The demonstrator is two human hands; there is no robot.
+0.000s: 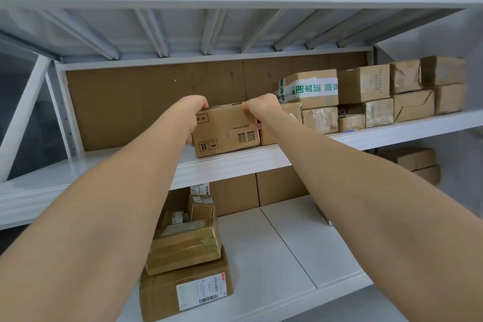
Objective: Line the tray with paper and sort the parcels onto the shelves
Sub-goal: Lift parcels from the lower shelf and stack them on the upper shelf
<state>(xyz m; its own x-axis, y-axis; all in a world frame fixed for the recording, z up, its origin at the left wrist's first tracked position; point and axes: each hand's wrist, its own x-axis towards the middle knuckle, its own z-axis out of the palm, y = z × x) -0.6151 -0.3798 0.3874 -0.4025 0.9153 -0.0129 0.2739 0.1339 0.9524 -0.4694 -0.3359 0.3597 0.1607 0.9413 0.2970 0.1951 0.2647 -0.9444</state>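
A brown cardboard parcel [226, 131] with QR codes on its front stands on the upper white shelf [235, 162], near the front edge. My left hand [194, 110] grips its top left corner and left side. My right hand [262, 106] holds its top right corner, fingers curled over the edge. To its right, touching or nearly so, a row of stacked parcels [366, 97] runs along the same shelf. No tray or paper is in view.
The lower shelf [287, 248] holds a stack of parcels [184, 251] at the left and more boxes [410, 162] at the far right. Brown cardboard backs the shelves. The upper shelf left of the held parcel is bare. Another shelf runs overhead.
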